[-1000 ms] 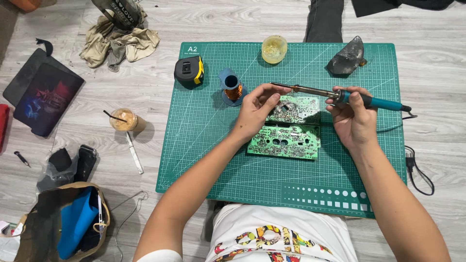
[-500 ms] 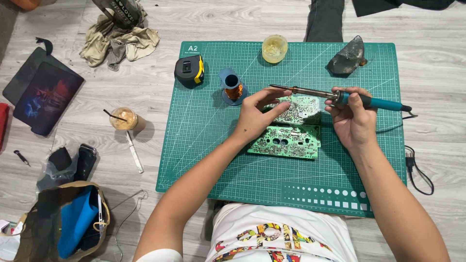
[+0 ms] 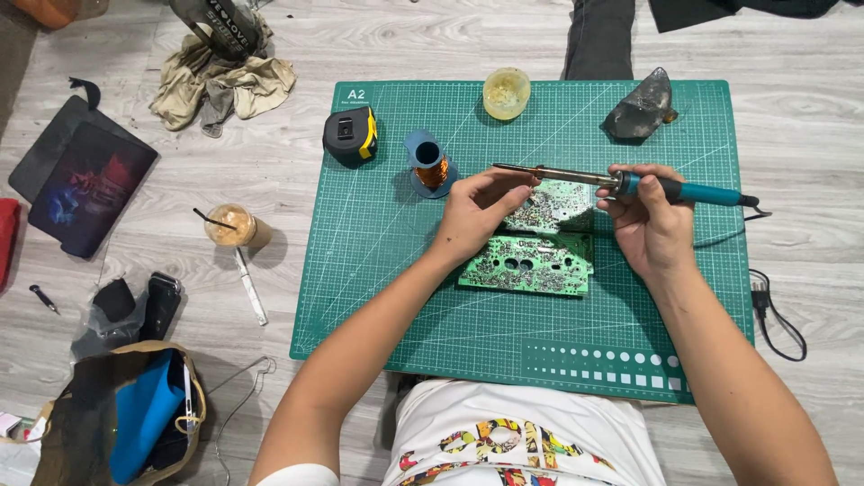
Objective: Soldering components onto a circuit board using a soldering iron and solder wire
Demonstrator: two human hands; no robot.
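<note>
On green cutting mat [image 3: 378, 297], right hand [image 3: 650, 225] gripping soldering iron [image 3: 630, 183], yellow round tub [image 3: 506, 93]

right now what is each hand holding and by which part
The right hand grips the soldering iron by its blue handle. The left hand rests fingertips on the upper circuit board; whether it grips is unclear.

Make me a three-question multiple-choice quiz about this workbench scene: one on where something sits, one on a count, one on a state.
1. Where is the tape measure?
A. the cutting mat's top left corner
B. in the bag
C. on the circuit boards

2. How many green circuit boards lie on the mat?
A. one
B. two
C. five

3. What does the right hand hold?
A. nothing
B. a cup
C. a soldering iron

Answers: 1 A, it straddles that mat edge. 2 B, two boards overlap. 3 C, fingers wrap the blue handle.
</note>
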